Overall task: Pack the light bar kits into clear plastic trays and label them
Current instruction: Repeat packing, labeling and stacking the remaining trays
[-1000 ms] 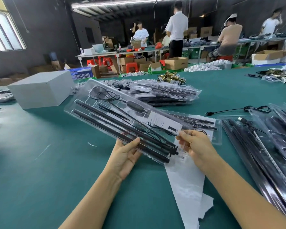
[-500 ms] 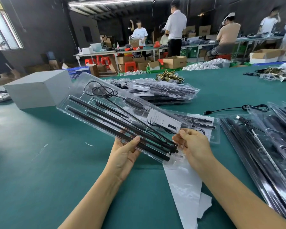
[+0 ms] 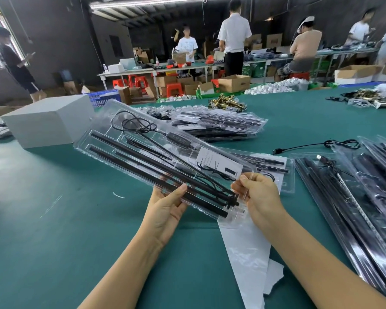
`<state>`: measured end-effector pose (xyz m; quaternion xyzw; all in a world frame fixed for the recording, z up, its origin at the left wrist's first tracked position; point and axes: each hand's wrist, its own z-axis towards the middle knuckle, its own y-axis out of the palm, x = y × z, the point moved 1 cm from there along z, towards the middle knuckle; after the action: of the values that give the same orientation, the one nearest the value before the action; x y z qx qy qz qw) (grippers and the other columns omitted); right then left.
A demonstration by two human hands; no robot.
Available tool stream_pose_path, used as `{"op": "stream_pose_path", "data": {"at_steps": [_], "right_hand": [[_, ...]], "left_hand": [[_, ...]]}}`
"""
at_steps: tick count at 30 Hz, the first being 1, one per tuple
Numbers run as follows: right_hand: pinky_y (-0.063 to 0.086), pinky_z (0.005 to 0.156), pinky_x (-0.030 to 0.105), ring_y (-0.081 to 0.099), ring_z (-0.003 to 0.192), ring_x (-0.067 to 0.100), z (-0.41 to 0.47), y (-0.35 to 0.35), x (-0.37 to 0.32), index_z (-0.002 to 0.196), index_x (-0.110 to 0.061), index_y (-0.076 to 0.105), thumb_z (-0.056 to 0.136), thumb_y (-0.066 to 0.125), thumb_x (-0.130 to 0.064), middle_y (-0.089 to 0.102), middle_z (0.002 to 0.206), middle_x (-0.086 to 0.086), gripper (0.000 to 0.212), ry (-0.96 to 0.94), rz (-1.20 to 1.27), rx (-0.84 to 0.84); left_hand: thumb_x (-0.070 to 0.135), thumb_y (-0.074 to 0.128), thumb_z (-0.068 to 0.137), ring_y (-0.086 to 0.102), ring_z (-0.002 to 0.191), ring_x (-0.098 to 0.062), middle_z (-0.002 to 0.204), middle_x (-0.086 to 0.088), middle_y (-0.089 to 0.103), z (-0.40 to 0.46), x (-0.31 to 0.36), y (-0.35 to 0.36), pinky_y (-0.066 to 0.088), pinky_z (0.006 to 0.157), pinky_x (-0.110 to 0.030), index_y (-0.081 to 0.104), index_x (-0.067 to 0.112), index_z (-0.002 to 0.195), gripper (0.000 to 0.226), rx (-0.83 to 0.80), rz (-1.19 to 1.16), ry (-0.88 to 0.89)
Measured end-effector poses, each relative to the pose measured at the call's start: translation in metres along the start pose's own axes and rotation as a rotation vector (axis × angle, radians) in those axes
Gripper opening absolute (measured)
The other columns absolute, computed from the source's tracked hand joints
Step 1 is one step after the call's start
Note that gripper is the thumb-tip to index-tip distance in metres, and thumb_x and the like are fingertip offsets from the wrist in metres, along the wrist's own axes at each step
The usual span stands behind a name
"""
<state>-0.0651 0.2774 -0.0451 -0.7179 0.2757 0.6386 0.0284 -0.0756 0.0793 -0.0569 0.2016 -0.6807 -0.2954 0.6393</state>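
I hold a clear plastic tray (image 3: 103,121) above the green table (image 3: 54,241), slanting up to the far left. Inside it lie black light bars (image 3: 143,166), a coiled cable with a controller (image 3: 176,139) and a white label card (image 3: 218,162). My left hand (image 3: 167,210) supports the tray from below, thumb over its near edge. My right hand (image 3: 259,197) pinches the tray's near right end. Another packed tray (image 3: 276,168) lies on the table right behind it.
White backing paper (image 3: 245,259) lies under my right forearm. A stack of packed trays (image 3: 218,126) sits further back, more trays (image 3: 354,197) pile at the right, a loose USB cable (image 3: 310,146) near them. A white box (image 3: 47,121) stands left. People work at far tables.
The tray has risen slightly and shifted left and away from the table, with both hands keeping their hold. A person has come into view at the far left.
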Motion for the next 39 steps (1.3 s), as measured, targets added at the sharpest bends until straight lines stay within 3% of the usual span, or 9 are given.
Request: {"op": "stream_pose_path", "data": {"at_steps": [9, 16, 22, 25, 28, 30, 32, 35, 39], "right_hand": [[0.049, 0.046, 0.021, 0.069, 0.061, 0.015, 0.0, 0.0, -0.005, 0.089, -0.008, 0.057, 0.096, 0.046, 0.002, 0.067, 0.071, 0.007, 0.016, 0.055, -0.054, -0.085], [0.052, 0.055, 0.026, 0.068, 0.056, 0.012, 0.004, -0.004, -0.006, 0.086, -0.006, 0.057, 0.095, 0.048, 0.003, 0.067, 0.066, 0.005, 0.016, 0.064, -0.107, -0.047], [0.049, 0.048, 0.023, 0.066, 0.058, 0.012, 0.002, -0.009, -0.01, 0.092, -0.008, 0.06, 0.092, 0.056, -0.006, 0.07, 0.069, 0.003, 0.004, 0.041, -0.126, -0.042], [0.049, 0.052, 0.022, 0.066, 0.062, 0.008, 0.0, -0.01, -0.009, 0.117, -0.027, 0.051, 0.1, 0.045, -0.027, 0.068, 0.091, 0.0, 0.017, -0.168, -0.349, -0.036], [0.048, 0.06, 0.016, 0.065, 0.076, 0.006, -0.007, -0.008, -0.009, 0.131, -0.048, 0.042, 0.104, 0.031, -0.019, 0.059, 0.106, -0.001, 0.041, -0.495, -0.535, -0.096], [0.044, 0.078, 0.014, 0.055, 0.101, 0.007, -0.012, -0.005, -0.006, 0.136, -0.043, 0.044, 0.097, 0.042, -0.007, 0.047, 0.128, 0.002, 0.053, -0.742, -0.857, -0.061], [0.04, 0.099, 0.033, 0.042, 0.128, 0.024, -0.015, -0.001, 0.001, 0.135, -0.03, 0.053, 0.084, 0.057, 0.0, 0.035, 0.146, 0.01, 0.059, -0.919, -1.096, -0.008], [0.04, 0.098, 0.058, 0.041, 0.132, 0.041, -0.018, 0.001, 0.004, 0.114, -0.014, 0.07, 0.07, 0.056, 0.0, 0.05, 0.139, 0.016, 0.049, -1.092, -1.076, 0.019], [0.043, 0.095, 0.053, 0.063, 0.11, 0.036, -0.012, -0.003, 0.007, 0.095, -0.007, 0.075, 0.074, 0.07, 0.001, 0.074, 0.1, 0.008, 0.022, -1.201, -0.906, -0.021]], "left_hand": [[-0.001, 0.067, 0.07, 0.072, 0.081, -0.02, 0.099, -0.01, 0.073, 0.003, 0.002, -0.003, 0.06, 0.073, -0.036, 0.055, 0.016, 0.104, 0.039, 0.009, 0.025, -0.003], [0.009, 0.067, 0.074, 0.072, 0.086, -0.02, 0.108, -0.01, 0.071, 0.003, 0.002, -0.002, 0.06, 0.077, -0.037, 0.056, 0.017, 0.107, 0.036, -0.023, 0.058, -0.006], [0.022, 0.067, 0.076, 0.071, 0.076, -0.023, 0.088, -0.009, 0.072, 0.002, 0.006, -0.001, 0.06, 0.066, -0.037, 0.057, 0.015, 0.097, 0.024, 0.005, 0.047, -0.047], [0.02, 0.066, 0.076, 0.069, 0.067, -0.02, 0.082, -0.01, 0.071, 0.003, 0.01, 0.0, 0.059, 0.061, -0.031, 0.058, 0.011, 0.095, 0.023, 0.089, 0.017, -0.063], [0.016, 0.059, 0.087, 0.069, 0.061, -0.017, 0.075, -0.008, 0.071, 0.004, 0.017, -0.003, 0.057, 0.054, -0.024, 0.061, 0.01, 0.088, 0.006, 0.156, -0.054, -0.062], [0.016, 0.056, 0.09, 0.069, 0.06, -0.017, 0.076, -0.008, 0.071, 0.005, 0.021, -0.006, 0.057, 0.054, -0.023, 0.062, 0.01, 0.089, 0.008, 0.165, -0.049, -0.048], [0.017, 0.059, 0.088, 0.069, 0.061, -0.018, 0.079, -0.009, 0.071, 0.004, 0.021, -0.007, 0.058, 0.055, -0.024, 0.061, 0.008, 0.096, 0.012, 0.158, -0.002, -0.027], [0.026, 0.067, 0.077, 0.069, 0.06, -0.018, 0.082, -0.011, 0.071, 0.005, 0.02, -0.005, 0.057, 0.054, -0.024, 0.06, 0.009, 0.101, 0.03, 0.154, 0.049, 0.01], [0.044, 0.064, 0.077, 0.072, 0.076, -0.025, 0.093, -0.017, 0.07, 0.003, 0.021, 0.0, 0.059, 0.062, -0.029, 0.057, 0.013, 0.111, 0.046, 0.077, -0.033, 0.025]]}}
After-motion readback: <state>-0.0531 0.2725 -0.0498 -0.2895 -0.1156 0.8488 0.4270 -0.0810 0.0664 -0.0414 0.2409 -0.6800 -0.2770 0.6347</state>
